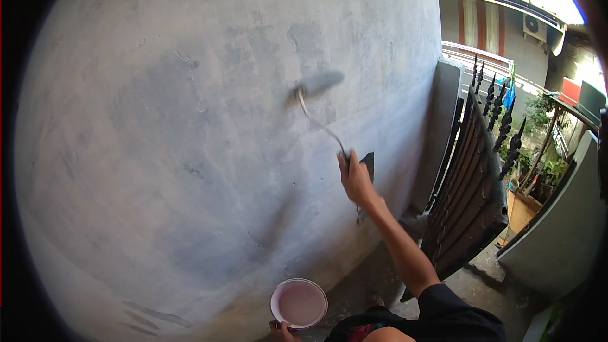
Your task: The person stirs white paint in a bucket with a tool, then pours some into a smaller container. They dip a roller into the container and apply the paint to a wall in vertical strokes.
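My right hand is wrapped round the handle of a paint roller, arm stretched out in front of me. The roller's sleeve is at the grey-white wall, slightly blurred; its bent metal rod runs down to my fist. Low in the view, my left hand grips the rim of a round bucket with pale pinkish contents. Only the fingers of that hand show at the near left side of the bucket. Darker damp-looking patches mark the wall around the roller.
A dark metal gate with spiked tops stands to the right, beside a grey pillar. Behind my right hand is a dark opening or panel in the wall. Plants and a curved low wall lie beyond the gate.
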